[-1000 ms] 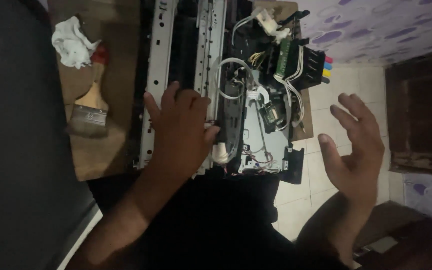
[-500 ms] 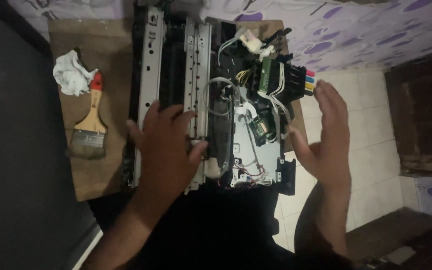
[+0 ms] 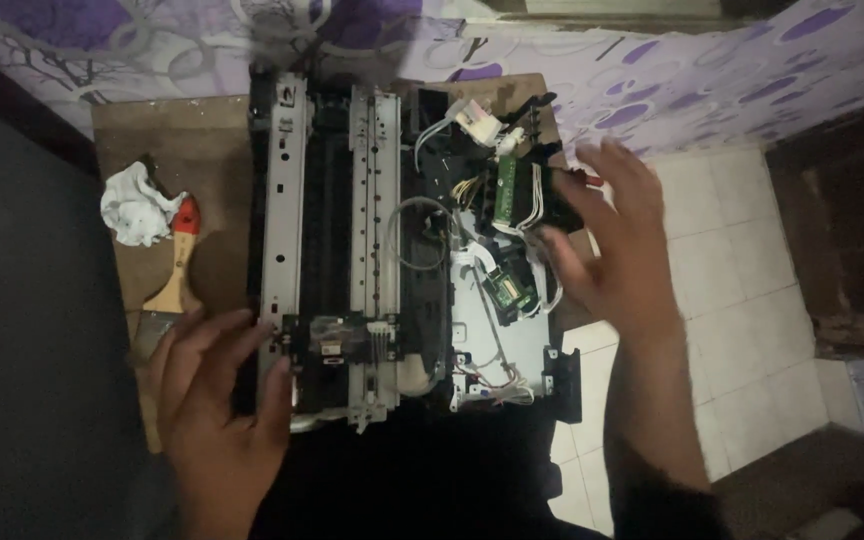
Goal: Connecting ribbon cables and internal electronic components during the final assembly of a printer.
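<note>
One stripped printer chassis (image 3: 392, 250), casing off, lies across the middle of one brown wooden counter (image 3: 187, 135), reaching from its far edge to its near edge. On the chassis: two long metal rails (image 3: 282, 200) running far to near, one loop of grey cable (image 3: 417, 235), two green circuit boards (image 3: 510, 190) on the right side, and one white connector block (image 3: 477, 122) near the far right corner. One crumpled white cloth (image 3: 134, 205) sits by the counter's left edge; one paintbrush (image 3: 174, 270) with a red-tipped wooden handle lies just beside it, toward the near left corner. Two hands are present. The left hand (image 3: 217, 400), fingers spread and unclenched, rests against the chassis's near left end, gripping nothing. The right hand (image 3: 612, 235), open-fingered, touches the black assembly at the chassis's right edge; whether it grips is unclear through blur.
</note>
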